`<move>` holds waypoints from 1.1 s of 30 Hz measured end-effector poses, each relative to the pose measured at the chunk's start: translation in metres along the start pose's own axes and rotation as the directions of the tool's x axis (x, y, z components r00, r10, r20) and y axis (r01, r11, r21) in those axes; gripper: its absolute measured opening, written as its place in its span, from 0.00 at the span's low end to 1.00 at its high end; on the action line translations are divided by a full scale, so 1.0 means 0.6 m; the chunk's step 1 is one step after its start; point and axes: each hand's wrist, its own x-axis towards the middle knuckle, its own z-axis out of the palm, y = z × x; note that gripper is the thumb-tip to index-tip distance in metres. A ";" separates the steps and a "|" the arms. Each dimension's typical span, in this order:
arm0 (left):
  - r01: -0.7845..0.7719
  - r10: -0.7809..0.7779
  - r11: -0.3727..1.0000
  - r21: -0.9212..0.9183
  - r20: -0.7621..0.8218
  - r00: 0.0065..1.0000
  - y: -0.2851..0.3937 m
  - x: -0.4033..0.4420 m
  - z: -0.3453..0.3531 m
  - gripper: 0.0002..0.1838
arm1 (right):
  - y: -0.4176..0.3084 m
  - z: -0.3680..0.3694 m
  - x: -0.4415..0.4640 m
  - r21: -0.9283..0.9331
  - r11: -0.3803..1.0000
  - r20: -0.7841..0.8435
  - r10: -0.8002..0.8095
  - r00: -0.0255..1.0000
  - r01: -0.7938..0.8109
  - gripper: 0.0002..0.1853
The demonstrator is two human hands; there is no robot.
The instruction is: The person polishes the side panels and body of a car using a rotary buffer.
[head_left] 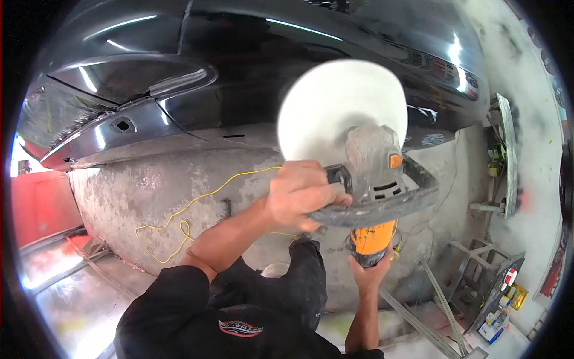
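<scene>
A polisher (374,234) with an orange body, a dusty grey head and a black loop handle is held up in front of me. My left hand (302,194) is wrapped around the left side of the loop handle. Lower down, my right hand (369,272) grips the rear of the orange body. A round white pad (332,96) on the polisher's head faces the glossy black car body (245,72). Whether the pad touches the paint I cannot tell. The pad's edge looks slightly blurred.
A yellow cord (206,194) loops across the worn concrete floor (173,179). At right stand a metal stand (442,299) and a cart (490,293) holding small packages. A narrow board (507,155) leans near the right wall. A red panel (48,206) stands at left.
</scene>
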 end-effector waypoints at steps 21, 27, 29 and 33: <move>-0.204 0.221 0.972 0.115 -0.168 0.961 0.073 -0.038 -0.314 0.15 | -0.163 0.281 -0.107 -0.066 0.987 -0.019 -0.151 0.988 0.150 0.62; -0.183 0.182 0.983 0.004 0.026 0.983 0.045 -0.074 -0.292 0.18 | -0.089 0.295 -0.129 0.086 0.986 -0.086 -0.138 0.987 0.146 0.61; -0.156 0.156 0.988 0.005 -0.075 0.985 0.033 -0.083 -0.241 0.15 | -0.066 0.293 -0.136 0.173 0.982 -0.116 -0.062 0.991 0.082 0.62; -0.160 0.161 0.987 -0.013 0.046 0.986 0.030 -0.081 -0.235 0.16 | -0.069 0.289 -0.148 0.284 0.959 -0.084 0.032 0.996 -0.007 0.62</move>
